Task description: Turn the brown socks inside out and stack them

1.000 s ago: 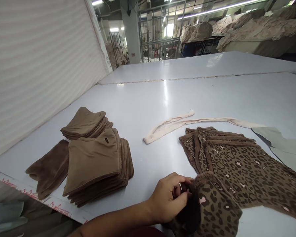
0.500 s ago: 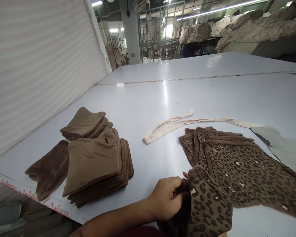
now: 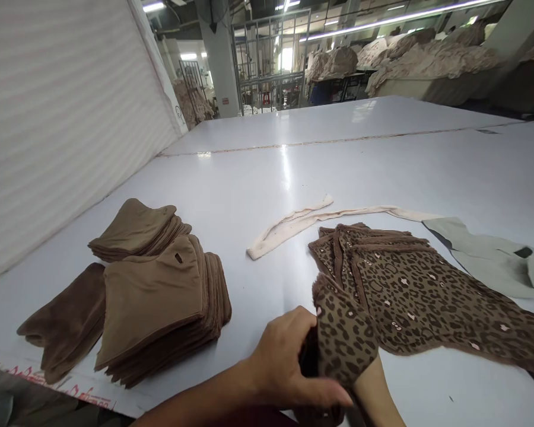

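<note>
Near the bottom centre, my left hand [image 3: 285,356] is closed on a leopard-print fabric piece [image 3: 345,338] with a fuzzy brown back. Its thumb stretches along the lower edge, and the other fingers are partly hidden by the cloth. My right forearm [image 3: 378,394] comes up from the bottom edge and passes behind that piece, so the right hand's fingers are hidden. Just beyond lies a fanned stack of leopard-print pieces [image 3: 409,290], brown fuzzy edges showing.
On the left stand a tall stack of plain brown pieces [image 3: 153,302], a smaller stack behind it [image 3: 133,228] and dark brown pieces [image 3: 66,323]. A pale fabric strip [image 3: 293,225] and grey-green cloth [image 3: 485,249] lie across the white table [image 3: 267,172]. A white roll [image 3: 71,118] borders the left.
The held piece has swung lower and left, and my left thumb now extends across its bottom edge. My right forearm has come into view. The whole view has shifted slightly right.
</note>
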`<state>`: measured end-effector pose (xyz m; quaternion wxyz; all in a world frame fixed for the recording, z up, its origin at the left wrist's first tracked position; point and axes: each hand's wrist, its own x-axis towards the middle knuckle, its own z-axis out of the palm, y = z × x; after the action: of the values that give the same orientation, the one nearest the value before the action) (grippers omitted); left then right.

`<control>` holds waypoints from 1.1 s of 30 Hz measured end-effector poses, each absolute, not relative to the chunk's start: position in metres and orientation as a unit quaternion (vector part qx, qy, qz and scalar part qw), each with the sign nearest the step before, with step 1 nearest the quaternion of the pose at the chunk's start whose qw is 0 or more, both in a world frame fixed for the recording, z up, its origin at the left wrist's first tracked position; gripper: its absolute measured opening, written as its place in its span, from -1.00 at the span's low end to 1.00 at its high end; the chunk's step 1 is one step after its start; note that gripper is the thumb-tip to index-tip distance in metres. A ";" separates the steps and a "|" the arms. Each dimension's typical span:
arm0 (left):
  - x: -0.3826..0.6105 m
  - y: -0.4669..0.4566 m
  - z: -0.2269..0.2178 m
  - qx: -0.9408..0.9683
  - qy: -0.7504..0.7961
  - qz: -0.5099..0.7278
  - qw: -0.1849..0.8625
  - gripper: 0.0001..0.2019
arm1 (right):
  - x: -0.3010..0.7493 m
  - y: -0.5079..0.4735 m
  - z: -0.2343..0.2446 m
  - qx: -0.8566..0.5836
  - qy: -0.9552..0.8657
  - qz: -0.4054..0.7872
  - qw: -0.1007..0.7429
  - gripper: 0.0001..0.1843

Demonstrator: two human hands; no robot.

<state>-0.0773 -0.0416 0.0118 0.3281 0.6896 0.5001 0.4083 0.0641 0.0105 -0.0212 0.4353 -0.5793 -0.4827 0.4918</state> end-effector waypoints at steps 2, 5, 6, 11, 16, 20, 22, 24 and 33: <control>-0.070 -0.040 0.010 0.699 0.501 0.400 0.318 -0.53 | 0.063 0.011 -0.022 -0.583 -0.474 0.499 0.432 -0.88; -0.066 -0.030 -0.001 0.613 0.547 0.443 0.358 -0.74 | 0.065 0.006 -0.023 -0.571 -0.456 0.527 0.433 -0.89; -0.067 -0.025 -0.006 0.573 0.562 0.460 0.380 -0.75 | 0.066 0.003 -0.022 -0.567 -0.450 0.539 0.431 -0.83; -0.078 -0.002 -0.020 0.516 0.634 0.461 0.346 -0.66 | 0.061 -0.016 -0.012 -0.543 -0.372 0.626 0.418 -0.72; -0.075 0.000 -0.025 0.532 0.655 0.435 0.313 -0.66 | 0.053 -0.032 0.002 -0.472 -0.137 0.742 0.456 -0.35; -0.075 -0.004 -0.028 0.533 0.663 0.433 0.298 -0.66 | 0.056 -0.031 -0.002 -0.461 -0.057 0.772 0.434 -0.24; -0.079 -0.007 -0.030 0.528 0.668 0.437 0.292 -0.66 | 0.056 -0.029 -0.004 -0.470 -0.039 0.774 0.422 -0.34; -0.083 -0.010 -0.031 0.527 0.671 0.437 0.287 -0.67 | 0.054 -0.028 -0.006 -0.472 -0.025 0.769 0.430 -0.45; -0.086 -0.013 -0.045 0.542 0.695 0.371 0.293 -0.66 | 0.044 -0.039 -0.014 -0.394 0.002 0.822 0.411 -0.62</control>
<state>-0.0863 -0.0128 -0.0450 0.2929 0.5416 0.6954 0.3707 0.0441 -0.0385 -0.0143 0.4110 -0.3940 0.0016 0.8221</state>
